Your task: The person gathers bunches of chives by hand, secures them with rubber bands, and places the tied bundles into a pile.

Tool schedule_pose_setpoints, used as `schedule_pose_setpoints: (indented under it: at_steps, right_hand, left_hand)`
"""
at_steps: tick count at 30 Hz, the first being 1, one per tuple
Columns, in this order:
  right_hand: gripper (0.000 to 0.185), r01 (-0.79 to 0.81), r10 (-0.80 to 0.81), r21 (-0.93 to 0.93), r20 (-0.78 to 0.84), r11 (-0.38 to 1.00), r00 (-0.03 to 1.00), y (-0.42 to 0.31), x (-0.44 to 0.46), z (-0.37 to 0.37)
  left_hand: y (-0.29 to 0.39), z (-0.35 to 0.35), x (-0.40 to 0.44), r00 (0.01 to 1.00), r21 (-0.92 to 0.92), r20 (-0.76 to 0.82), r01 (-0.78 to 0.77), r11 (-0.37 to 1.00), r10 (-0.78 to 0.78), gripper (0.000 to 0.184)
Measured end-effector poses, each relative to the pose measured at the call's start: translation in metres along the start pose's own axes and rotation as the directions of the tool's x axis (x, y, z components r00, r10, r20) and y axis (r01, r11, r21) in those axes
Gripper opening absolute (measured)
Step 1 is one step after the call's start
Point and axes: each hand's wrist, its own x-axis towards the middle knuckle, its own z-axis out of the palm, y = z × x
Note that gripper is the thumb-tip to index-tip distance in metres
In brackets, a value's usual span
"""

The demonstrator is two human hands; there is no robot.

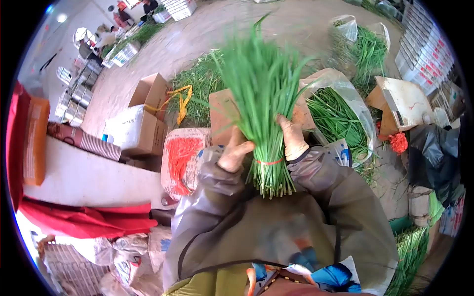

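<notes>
A large bundle of long green stalks (264, 103) stands upright in front of my chest, its leafy tops blurred. A red tie circles it near the cut ends, which point down toward my lap. My left hand (236, 152) presses on the bundle's left side, thumb across the stalks. On the right side, my right hand (291, 137) holds it with the fingers partly hidden behind. Behind the bundle is a brown board (223, 116). Red ties (181, 160) lie on a paper-covered surface to the left.
Loose greens (197, 81) lie ahead on the floor. An open plastic bag of greens (340, 118) is at right, cardboard boxes (154, 135) at left. Stacked white crates (425, 49) rise at far right. People (85, 48) are at the far left back.
</notes>
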Motion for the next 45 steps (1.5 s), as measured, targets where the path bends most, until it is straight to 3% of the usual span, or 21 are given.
schedule_pose_setpoints:
  at_steps: [3, 4, 5, 7, 9, 11, 15, 17, 22, 23, 25, 27, 29, 31, 33, 35, 37, 39, 41, 43, 45]
  right_hand:
    - [0.034, 0.233, -0.221, -0.161, 0.087, 0.959, 0.971, 0.001, -0.017, 0.009]
    - [0.034, 0.228, -0.215, -0.17, 0.093, 0.959, 0.972, -0.001, -0.021, 0.005]
    - [0.035, 0.218, -0.208, -0.183, 0.071, 0.959, 0.976, -0.004, -0.023, 0.0]
    - [0.037, 0.202, -0.196, -0.201, 0.048, 0.958, 0.979, -0.012, -0.031, 0.0]
    - [0.04, 0.209, -0.205, -0.129, 0.046, 0.969, 0.978, -0.017, -0.036, 0.005]
    - [0.041, 0.171, -0.164, -0.08, 0.085, 0.982, 0.983, -0.018, -0.036, 0.006]
    - [0.037, -0.047, 0.042, 0.049, 0.105, 0.998, 0.994, -0.016, -0.03, 0.0]
    - [0.041, -0.054, 0.055, -0.012, 0.129, 0.998, 0.99, -0.019, -0.029, 0.001]
    - [0.052, 0.217, -0.194, -0.534, 0.1, 0.817, 0.976, -0.072, -0.012, -0.027]
    - [0.048, 0.037, -0.076, -0.485, -0.06, 0.874, 0.995, -0.087, -0.018, -0.035]
    - [0.035, 0.065, -0.139, -0.449, -0.133, 0.891, 0.981, -0.091, -0.015, -0.066]
    - [0.017, 0.205, -0.307, -0.56, -0.092, 0.803, 0.947, -0.088, -0.033, -0.076]
    - [0.012, 0.381, -0.396, -0.587, 0.11, 0.714, 0.912, -0.087, -0.052, -0.048]
    - [0.015, 0.486, -0.352, -0.572, 0.335, 0.661, 0.874, -0.081, -0.059, -0.019]
    - [0.016, 0.628, -0.418, -0.758, 0.519, 0.179, 0.746, -0.073, -0.055, 0.004]
    - [0.013, 0.483, -0.299, -0.867, 0.497, -0.126, 0.814, -0.069, -0.056, 0.028]
    - [0.011, 0.507, -0.208, -0.859, 0.509, -0.067, 0.835, -0.061, -0.042, 0.015]
    - [0.013, 0.534, -0.289, -0.659, 0.452, 0.529, 0.844, -0.071, -0.033, 0.004]
    - [0.006, 0.244, -0.231, -0.532, 0.093, 0.811, 0.969, -0.1, -0.031, -0.01]
    - [0.01, 0.277, -0.273, -0.659, 0.112, 0.699, 0.955, -0.108, -0.01, -0.049]
    - [0.013, 0.419, -0.472, -0.842, 0.232, 0.341, 0.851, -0.09, -0.005, -0.076]
  left_hand:
    - [-0.014, 0.018, 0.009, 0.962, -0.166, -0.251, 0.07, 0.984, -0.111, 0.051]
    - [-0.024, 0.015, 0.012, 0.93, -0.375, -0.321, 0.047, 0.926, -0.177, 0.047]
    - [-0.027, 0.014, 0.009, 0.93, -0.382, -0.325, 0.038, 0.923, -0.173, 0.047]
    - [-0.031, 0.01, 0.0, 0.952, -0.685, -0.211, 0.02, 0.728, -0.224, 0.045]
    - [-0.032, 0.009, 0.0, 0.96, -0.249, -0.255, 0.048, 0.967, -0.114, 0.044]
    - [-0.029, 0.015, -0.006, 0.955, -0.648, -0.216, 0.013, 0.761, -0.2, 0.045]
    - [-0.043, 0.013, -0.014, 0.975, -0.333, -0.176, 0.069, 0.94, -0.134, 0.056]
    - [-0.044, 0.018, -0.016, 0.977, -0.453, -0.094, 0.129, 0.882, -0.192, 0.055]
    - [-0.049, 0.008, -0.005, 0.941, -0.581, -0.072, 0.23, 0.781, -0.33, 0.043]
    - [-0.049, 0.008, -0.002, 0.936, -0.608, -0.107, 0.206, 0.767, -0.337, 0.041]
    - [-0.037, 0.017, 0.003, 0.92, -0.58, -0.19, 0.175, 0.795, -0.342, 0.038]
    - [-0.035, 0.011, 0.009, 0.892, -0.57, -0.236, 0.195, 0.798, -0.386, 0.037]
    - [-0.024, 0.022, 0.011, 0.906, -0.575, -0.248, 0.147, 0.805, -0.343, 0.036]
    - [-0.023, 0.022, 0.012, 0.887, -0.584, -0.264, 0.165, 0.795, -0.379, 0.033]
    - [-0.023, 0.023, 0.013, 0.86, -0.597, -0.279, 0.192, 0.779, -0.426, 0.031]
    - [-0.025, 0.024, 0.009, 0.866, -0.564, -0.305, 0.172, 0.808, -0.397, 0.03]
    - [-0.026, 0.019, 0.002, 0.88, -0.582, -0.269, 0.175, 0.794, -0.391, 0.033]
    - [-0.024, 0.018, -0.006, 0.923, -0.546, -0.268, 0.092, 0.832, -0.278, 0.039]
    - [-0.029, 0.003, -0.014, 0.943, -0.643, -0.169, 0.115, 0.758, -0.287, 0.042]
    - [-0.028, -0.004, -0.017, 0.941, -0.671, -0.159, 0.119, 0.732, -0.299, 0.045]
    - [-0.026, -0.002, -0.015, 0.943, -0.651, -0.187, 0.09, 0.754, -0.274, 0.045]
